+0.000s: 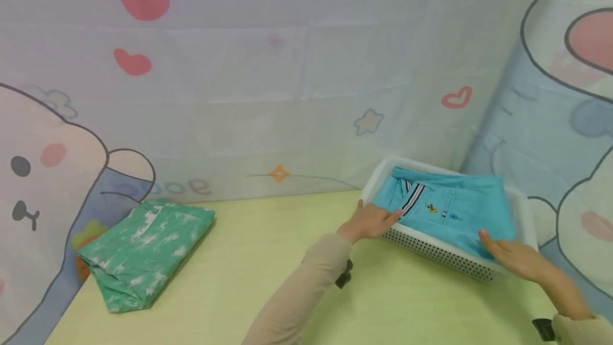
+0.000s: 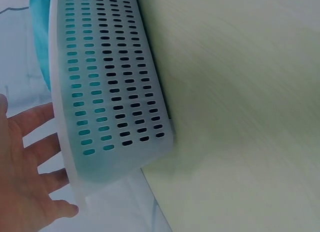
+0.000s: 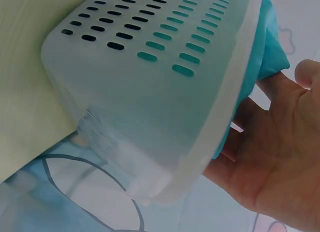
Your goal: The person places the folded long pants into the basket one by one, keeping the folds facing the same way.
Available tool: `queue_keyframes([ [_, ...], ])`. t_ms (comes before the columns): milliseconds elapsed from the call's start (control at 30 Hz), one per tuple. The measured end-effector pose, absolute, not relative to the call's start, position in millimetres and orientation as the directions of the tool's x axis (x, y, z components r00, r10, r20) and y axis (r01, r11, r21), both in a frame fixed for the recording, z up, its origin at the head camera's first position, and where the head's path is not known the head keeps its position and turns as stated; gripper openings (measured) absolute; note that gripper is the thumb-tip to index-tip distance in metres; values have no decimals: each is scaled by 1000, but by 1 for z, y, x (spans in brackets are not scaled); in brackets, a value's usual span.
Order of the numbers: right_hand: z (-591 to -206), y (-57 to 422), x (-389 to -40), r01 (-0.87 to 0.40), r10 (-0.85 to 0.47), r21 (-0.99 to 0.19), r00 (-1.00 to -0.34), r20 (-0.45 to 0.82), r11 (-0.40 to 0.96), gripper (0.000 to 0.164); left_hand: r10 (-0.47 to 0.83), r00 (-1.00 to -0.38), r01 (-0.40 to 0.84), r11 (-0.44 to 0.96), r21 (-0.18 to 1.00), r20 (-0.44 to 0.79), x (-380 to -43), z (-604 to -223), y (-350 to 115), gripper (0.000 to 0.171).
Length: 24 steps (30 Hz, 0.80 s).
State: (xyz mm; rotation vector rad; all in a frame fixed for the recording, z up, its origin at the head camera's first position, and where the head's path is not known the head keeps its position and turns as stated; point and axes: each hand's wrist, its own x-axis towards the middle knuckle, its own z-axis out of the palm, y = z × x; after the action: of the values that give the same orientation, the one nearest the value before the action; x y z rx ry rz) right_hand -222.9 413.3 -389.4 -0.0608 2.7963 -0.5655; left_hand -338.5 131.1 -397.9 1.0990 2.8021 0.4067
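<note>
A folded turquoise polo shirt (image 1: 471, 209) with a striped collar lies in a white perforated plastic basket (image 1: 440, 252). At the basket's left front part, my left hand (image 1: 369, 222) reaches over the rim, its fingers spread and their tips hidden behind the rim in the left wrist view. My right hand (image 1: 517, 257) is at the right front corner, thumb raised and apart from the fingers. In the right wrist view, those fingers reach past the basket rim (image 3: 227, 102) and touch the shirt (image 3: 272, 47); their tips are hidden.
A folded green-and-white patterned cloth (image 1: 148, 252) lies at the left of the pale yellow table (image 1: 268, 260). Behind the table hangs a printed curtain (image 1: 249, 95), with the basket close to it at the back right.
</note>
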Motion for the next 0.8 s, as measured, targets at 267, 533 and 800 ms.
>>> queue_keyframes([
  [267, -396, 410, -227, 5, -128, -405, -945, -301, 914, 80, 633, -773, 598, 751, 280, -47, -337, -401, 136, 63],
  [533, -399, 411, -228, -3, -135, -399, -943, -305, 917, 77, 589, -803, 552, 793, 259, -91, -335, -397, 141, 60],
  [800, -401, 415, -229, 2, -148, -422, -935, -322, 907, 78, 584, -804, 547, 799, 248, -110, -335, -398, 142, 56],
])
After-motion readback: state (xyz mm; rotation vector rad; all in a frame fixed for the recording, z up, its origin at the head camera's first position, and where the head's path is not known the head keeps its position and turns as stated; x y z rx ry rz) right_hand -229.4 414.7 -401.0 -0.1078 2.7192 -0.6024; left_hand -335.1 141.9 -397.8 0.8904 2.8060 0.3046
